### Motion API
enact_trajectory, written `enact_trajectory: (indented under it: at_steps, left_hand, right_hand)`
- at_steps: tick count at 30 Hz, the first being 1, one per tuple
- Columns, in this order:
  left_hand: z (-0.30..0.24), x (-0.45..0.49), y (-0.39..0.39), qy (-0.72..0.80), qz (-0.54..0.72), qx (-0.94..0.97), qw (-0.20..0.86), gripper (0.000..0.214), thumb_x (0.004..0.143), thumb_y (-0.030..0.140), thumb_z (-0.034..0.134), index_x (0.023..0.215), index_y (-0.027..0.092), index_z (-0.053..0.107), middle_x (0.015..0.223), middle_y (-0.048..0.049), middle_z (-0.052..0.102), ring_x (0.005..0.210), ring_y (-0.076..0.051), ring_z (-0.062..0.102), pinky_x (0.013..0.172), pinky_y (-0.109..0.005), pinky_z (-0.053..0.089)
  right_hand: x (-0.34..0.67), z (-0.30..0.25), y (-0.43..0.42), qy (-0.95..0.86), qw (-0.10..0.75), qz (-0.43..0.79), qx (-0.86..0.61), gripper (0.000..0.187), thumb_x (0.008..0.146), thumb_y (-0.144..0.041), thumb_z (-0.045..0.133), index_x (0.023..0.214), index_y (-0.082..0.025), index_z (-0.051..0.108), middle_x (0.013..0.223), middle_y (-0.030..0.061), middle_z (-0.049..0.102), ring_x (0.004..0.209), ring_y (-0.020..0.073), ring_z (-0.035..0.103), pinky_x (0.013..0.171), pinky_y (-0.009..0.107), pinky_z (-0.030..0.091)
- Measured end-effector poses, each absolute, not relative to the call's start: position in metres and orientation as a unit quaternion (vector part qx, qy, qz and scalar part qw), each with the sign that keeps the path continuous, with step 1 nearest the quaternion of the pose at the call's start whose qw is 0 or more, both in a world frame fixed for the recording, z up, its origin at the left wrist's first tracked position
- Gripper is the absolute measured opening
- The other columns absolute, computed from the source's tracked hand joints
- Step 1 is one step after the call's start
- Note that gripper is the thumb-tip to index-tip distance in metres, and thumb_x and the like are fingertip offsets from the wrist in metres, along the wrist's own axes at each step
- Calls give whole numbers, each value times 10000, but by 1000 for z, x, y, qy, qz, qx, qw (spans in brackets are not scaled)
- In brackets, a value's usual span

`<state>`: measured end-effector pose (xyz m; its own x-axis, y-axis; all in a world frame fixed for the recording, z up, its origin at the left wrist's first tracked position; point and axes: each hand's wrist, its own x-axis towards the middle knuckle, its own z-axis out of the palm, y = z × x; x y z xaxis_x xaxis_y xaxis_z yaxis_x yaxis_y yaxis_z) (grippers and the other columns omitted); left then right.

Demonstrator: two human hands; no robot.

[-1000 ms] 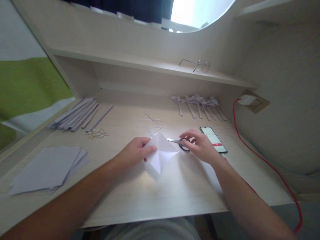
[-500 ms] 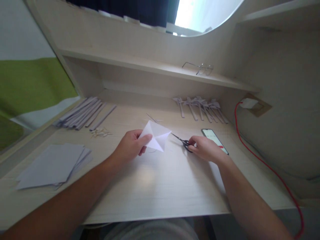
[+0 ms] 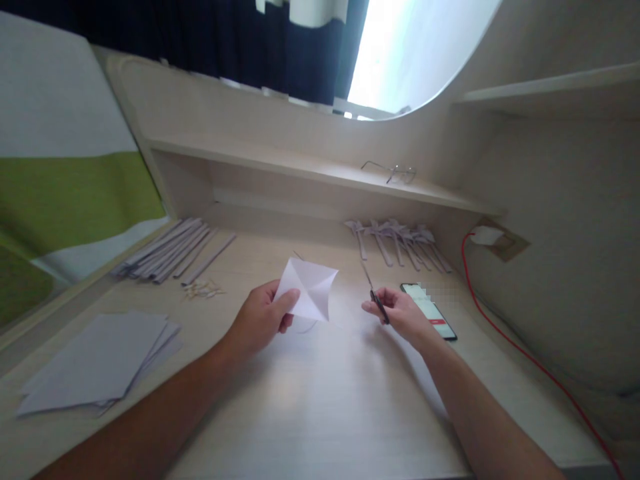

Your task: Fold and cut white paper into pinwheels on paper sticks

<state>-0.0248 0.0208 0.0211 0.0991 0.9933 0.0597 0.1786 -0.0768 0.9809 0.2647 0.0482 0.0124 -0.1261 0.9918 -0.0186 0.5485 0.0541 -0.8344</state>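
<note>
At a pale wooden desk (image 3: pixel 320 413), the left hand (image 3: pixel 260 319) pinched a creased white paper square (image 3: pixel 311 288) by its corner, raised clear, while the right hand (image 3: pixel 401 315) gripped small black-handled scissors (image 3: pixel 373 293), just lifted from the desk, blades pointing away.

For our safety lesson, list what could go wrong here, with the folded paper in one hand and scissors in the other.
1. The right hand holds the scissors near the left hand pinching the folded paper: fingers could get nicked.
2. The phone beside the right hand might get knocked.
</note>
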Motion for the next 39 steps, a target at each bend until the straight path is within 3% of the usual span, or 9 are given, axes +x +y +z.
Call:
enact_trajectory:
  at_steps: [3, 7, 13, 19, 34, 39]
  left_hand:
    - [20, -27, 25, 511, 456, 579, 442, 405, 926, 450, 538, 616, 196, 476, 457, 48, 502, 412, -107, 446, 464, -232, 349]
    - [22, -31, 26, 517, 458, 593, 414, 454, 944, 476, 525, 590, 196, 475, 455, 43, 497, 431, -110, 451, 490, -240, 355]
    - [30, -29, 22, 554, 448, 583, 391, 407, 924, 456, 571, 617, 195, 511, 484, 40, 534, 451, -117, 479, 497, -245, 369]
    - [37, -26, 14, 567, 450, 580, 373, 444, 923, 466, 565, 569, 206, 502, 447, 38, 519, 425, -115, 460, 472, -250, 356]
    - [40, -19, 6, 618, 442, 575, 304, 410, 854, 409, 617, 516, 196, 522, 442, 36, 485, 432, -115, 417, 425, -243, 279]
    - [40, -19, 6, 614, 451, 573, 302, 377, 856, 376, 619, 535, 188, 555, 449, 41, 470, 434, -108, 401, 430, -238, 272]
  right_hand:
    - [249, 19, 39, -632, 345, 458, -522, 428, 727, -543, 790, 737, -165, 589, 637, -42, 540, 565, 104, 460, 553, 252, 349]
    - [232, 16, 24, -595, 313, 550, -496, 415, 618, -442, 898, 698, -152, 612, 610, -43, 556, 555, 93, 449, 536, 237, 311]
    - [223, 4, 2, -565, 253, 615, -489, 428, 674, -494, 862, 665, -164, 589, 566, -33, 558, 513, 89, 415, 498, 240, 270]
    - [226, 8, -7, -589, 198, 617, -484, 420, 697, -506, 857, 798, -182, 609, 684, -38, 517, 610, 106, 412, 540, 241, 293]
    - [224, 3, -15, -591, 168, 605, -507, 414, 689, -508, 859, 731, -193, 594, 661, -21, 526, 607, 126, 425, 547, 256, 337]
    - [222, 5, -9, -568, 265, 587, -513, 348, 713, -454, 847, 742, -186, 627, 687, -5, 583, 625, 133, 494, 559, 252, 388]
